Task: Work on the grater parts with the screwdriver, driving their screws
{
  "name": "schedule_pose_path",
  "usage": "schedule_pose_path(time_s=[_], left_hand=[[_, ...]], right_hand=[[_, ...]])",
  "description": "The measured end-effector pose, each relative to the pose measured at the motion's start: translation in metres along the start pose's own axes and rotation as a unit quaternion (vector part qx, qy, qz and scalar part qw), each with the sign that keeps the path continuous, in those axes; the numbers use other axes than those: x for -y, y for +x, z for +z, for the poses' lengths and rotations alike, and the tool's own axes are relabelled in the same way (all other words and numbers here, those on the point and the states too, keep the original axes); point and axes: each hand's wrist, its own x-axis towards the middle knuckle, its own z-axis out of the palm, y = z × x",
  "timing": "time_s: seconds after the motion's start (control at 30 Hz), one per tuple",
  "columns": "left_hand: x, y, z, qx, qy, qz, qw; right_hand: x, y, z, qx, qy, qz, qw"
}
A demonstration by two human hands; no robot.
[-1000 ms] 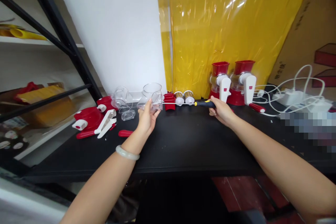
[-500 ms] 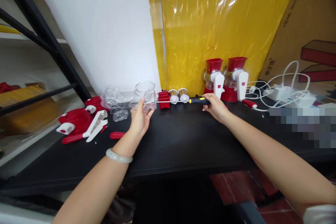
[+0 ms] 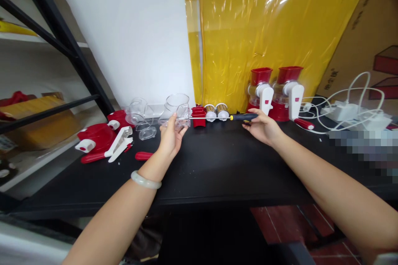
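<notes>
My left hand (image 3: 171, 136) is closed on a clear plastic housing (image 3: 176, 105), held above the black table (image 3: 214, 165). My right hand (image 3: 260, 127) grips the black and yellow handle of a long screwdriver (image 3: 244, 117). Its metal shaft points left and reaches the side of the housing; the tip is hard to make out through the plastic. Behind the shaft stand a red plastic part (image 3: 198, 116) and two metal grater drums (image 3: 217, 112) with white ends.
Red bases (image 3: 98, 137), white crank arms (image 3: 120, 145), a red handle (image 3: 143, 156) and clear parts (image 3: 137, 112) lie at the left. Two assembled red and white graters (image 3: 261, 91) stand at the back right, beside white cables and adapters (image 3: 343, 111). Black shelving (image 3: 68, 45) is at far left.
The view has shifted, so most things appear slightly farther right. The fingers of my right hand have changed position on the screwdriver handle, which shows different faces. My left hand keeps its hold.
</notes>
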Motion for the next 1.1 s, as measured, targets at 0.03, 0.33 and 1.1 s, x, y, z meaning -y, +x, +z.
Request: schedule_pose_path(time_s=[0.03,0.33,1.1], left_hand=[[0.000,0.000,0.000,0.002,0.001,-0.002,1.000],[-0.001,0.000,-0.001,0.001,0.006,-0.001,1.000],[-0.001,0.000,-0.005,0.010,0.006,0.005,1.000]], right_hand=[[0.002,-0.001,0.000,0.013,0.028,0.008,0.999],[-0.007,0.003,-0.002,0.008,-0.101,0.015,0.995],[-0.002,0.000,0.002,-0.007,-0.066,0.072,0.995]])
